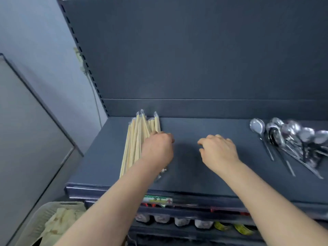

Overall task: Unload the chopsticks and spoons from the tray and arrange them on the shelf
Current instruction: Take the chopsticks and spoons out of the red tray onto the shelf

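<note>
A bundle of pale wooden chopsticks [134,144] in clear wrappers lies lengthwise at the left of the dark blue shelf [191,167]. My left hand [158,150] lies on the bundle's right side, fingers curled down over the sticks. My right hand [219,150] hovers over bare shelf in the middle, fingers loosely bent and holding nothing. A pile of metal spoons [292,141] lies at the right end of the shelf, bowls toward the back. The whitish tray [35,221] sits low at the bottom left, partly hidden by my left arm.
The shelf's dark back panel [195,68] rises behind everything. A grey wall and slotted upright [85,64] stand at the left. Below the shelf's front edge, a price label [158,200] and a lower row of packaged goods [182,221] show.
</note>
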`<state>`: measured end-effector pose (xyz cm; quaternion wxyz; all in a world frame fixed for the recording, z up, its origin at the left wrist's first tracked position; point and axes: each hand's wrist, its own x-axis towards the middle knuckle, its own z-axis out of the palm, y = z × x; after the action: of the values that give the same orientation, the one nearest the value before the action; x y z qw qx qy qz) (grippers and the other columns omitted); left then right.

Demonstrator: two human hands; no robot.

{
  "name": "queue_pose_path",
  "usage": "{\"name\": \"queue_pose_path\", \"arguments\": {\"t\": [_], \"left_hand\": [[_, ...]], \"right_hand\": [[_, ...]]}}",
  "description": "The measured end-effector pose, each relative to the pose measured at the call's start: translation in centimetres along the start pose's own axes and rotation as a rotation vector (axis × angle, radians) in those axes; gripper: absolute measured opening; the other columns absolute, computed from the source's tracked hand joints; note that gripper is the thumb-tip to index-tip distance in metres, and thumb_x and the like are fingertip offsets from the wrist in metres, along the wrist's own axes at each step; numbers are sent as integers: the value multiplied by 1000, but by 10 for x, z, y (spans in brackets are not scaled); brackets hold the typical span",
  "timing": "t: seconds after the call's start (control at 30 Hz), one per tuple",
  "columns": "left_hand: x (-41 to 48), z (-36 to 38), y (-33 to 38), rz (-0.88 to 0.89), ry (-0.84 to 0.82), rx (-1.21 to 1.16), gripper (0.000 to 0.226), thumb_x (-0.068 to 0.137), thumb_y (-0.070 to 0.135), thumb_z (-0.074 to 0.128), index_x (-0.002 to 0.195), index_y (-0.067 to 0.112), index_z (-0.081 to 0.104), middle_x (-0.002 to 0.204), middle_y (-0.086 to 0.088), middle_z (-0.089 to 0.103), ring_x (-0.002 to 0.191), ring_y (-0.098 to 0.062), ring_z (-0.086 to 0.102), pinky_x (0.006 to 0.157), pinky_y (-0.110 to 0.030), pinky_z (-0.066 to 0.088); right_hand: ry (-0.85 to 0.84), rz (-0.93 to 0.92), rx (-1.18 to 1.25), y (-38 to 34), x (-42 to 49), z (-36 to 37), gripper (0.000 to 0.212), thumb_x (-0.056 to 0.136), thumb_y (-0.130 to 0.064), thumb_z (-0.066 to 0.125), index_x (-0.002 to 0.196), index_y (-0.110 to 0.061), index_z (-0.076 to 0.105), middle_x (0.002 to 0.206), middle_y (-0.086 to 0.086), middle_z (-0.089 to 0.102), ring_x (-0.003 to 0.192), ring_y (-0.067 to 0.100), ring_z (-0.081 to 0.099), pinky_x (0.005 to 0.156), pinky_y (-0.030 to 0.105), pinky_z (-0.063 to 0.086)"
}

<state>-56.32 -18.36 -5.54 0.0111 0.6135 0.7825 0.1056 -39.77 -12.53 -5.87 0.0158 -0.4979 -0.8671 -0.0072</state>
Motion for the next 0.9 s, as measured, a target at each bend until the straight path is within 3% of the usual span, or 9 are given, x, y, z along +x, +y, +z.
{"name": "queue_pose_path", "arguments": {"t": [0.3, 0.6, 0.77, 0.9], "left_hand": [[-5, 22, 158, 318, -143, -91, 18, 89, 20, 50, 100, 18, 64, 100, -5, 67, 98, -30, 60, 76, -35, 52], [-38, 31, 385, 547, -124, -242, 24, 89, 21, 52, 109, 22, 66, 110, -1, 69, 107, -25, 60, 85, -33, 49], [-41, 38, 490, 566, -127, -347, 19, 88, 20, 56, 104, 22, 67, 100, 4, 70, 100, -20, 62, 86, -32, 50], [-31, 45, 535, 542, -140, -314, 20, 88, 20, 56, 104, 22, 68, 100, 4, 70, 101, -20, 62, 85, -29, 50]], "right_hand": [[37, 330, 32, 127, -106, -23, 26, 97, -27, 47, 119, -27, 61, 121, -1, 61, 115, 23, 53, 88, 34, 42], [190, 584, 44, 317, -225, -47, 26, 95, -28, 50, 119, -31, 62, 117, 0, 62, 113, 24, 53, 89, 35, 43], [254, 651, 34, 409, -269, -53, 29, 96, -23, 49, 120, -31, 62, 115, -1, 63, 110, 23, 54, 86, 35, 46], [248, 666, 26, 461, -281, -55, 27, 96, -23, 49, 118, -30, 63, 113, -1, 63, 108, 24, 55, 84, 36, 45]]}}
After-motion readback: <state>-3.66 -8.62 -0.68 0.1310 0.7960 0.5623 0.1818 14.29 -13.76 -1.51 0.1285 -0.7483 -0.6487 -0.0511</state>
